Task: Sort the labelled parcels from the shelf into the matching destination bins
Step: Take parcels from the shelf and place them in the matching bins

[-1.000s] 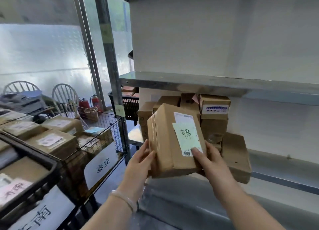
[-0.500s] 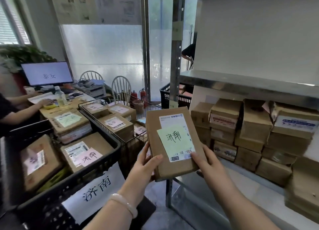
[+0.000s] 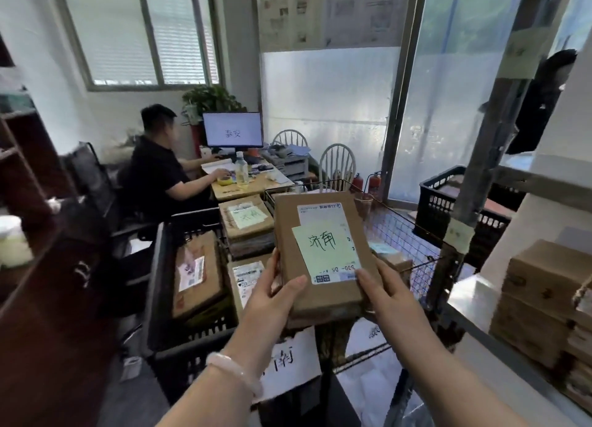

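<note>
A brown cardboard parcel (image 3: 320, 253) with a white shipping label and a green handwritten note is held up in front of me. My left hand (image 3: 272, 298) grips its lower left edge, thumb on top. My right hand (image 3: 384, 292) grips its lower right corner. Below and to the left stands a black plastic bin (image 3: 160, 285) with a white handwritten sign on its front; it holds several labelled parcels. Behind the held parcel stands a wire mesh bin (image 3: 413, 231) with more parcels. Stacked brown parcels (image 3: 544, 298) sit on the metal shelf (image 3: 474, 301) at right.
A person in black sits at a desk (image 3: 250, 186) in the back, facing a monitor (image 3: 233, 129). A black crate (image 3: 461, 202) stands behind the shelf post (image 3: 480, 157). Two white chairs and fire extinguishers are by the frosted partition. A dark wooden cabinet (image 3: 38, 234) fills the left.
I have turned left, away from the shelf. The parcel, held in both hands, has come with me and now hangs over the bins; the shelf stack has slid to the right edge.
</note>
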`<act>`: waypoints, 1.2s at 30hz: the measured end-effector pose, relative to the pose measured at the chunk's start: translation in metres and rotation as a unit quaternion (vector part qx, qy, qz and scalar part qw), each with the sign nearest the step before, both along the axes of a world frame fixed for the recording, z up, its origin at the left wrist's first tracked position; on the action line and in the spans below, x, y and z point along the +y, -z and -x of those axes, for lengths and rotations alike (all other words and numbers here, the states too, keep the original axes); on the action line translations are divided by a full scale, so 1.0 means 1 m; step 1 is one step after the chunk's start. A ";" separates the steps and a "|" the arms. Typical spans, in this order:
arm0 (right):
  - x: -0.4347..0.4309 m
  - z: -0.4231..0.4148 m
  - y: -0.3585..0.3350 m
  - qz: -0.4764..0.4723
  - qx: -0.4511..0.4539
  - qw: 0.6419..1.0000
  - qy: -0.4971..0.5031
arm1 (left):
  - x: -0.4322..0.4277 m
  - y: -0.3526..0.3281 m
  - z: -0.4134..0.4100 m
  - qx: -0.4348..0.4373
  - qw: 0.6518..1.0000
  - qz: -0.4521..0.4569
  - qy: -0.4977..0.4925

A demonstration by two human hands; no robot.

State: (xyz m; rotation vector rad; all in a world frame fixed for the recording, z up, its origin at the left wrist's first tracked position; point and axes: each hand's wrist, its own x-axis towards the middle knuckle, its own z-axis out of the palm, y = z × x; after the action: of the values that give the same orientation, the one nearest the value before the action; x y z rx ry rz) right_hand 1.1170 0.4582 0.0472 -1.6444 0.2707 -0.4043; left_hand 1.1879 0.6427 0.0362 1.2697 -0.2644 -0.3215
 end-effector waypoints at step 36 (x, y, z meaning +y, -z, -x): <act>0.062 -0.238 0.020 0.051 0.054 0.983 -0.170 | 0.152 0.032 -0.249 0.135 0.953 -0.122 -0.241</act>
State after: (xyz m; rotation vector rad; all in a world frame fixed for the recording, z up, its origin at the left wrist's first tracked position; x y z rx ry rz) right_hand 1.3549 0.5206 0.0269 -1.7758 0.0455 -0.0701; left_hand 1.4370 0.7946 0.0044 1.4676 0.3299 -0.1038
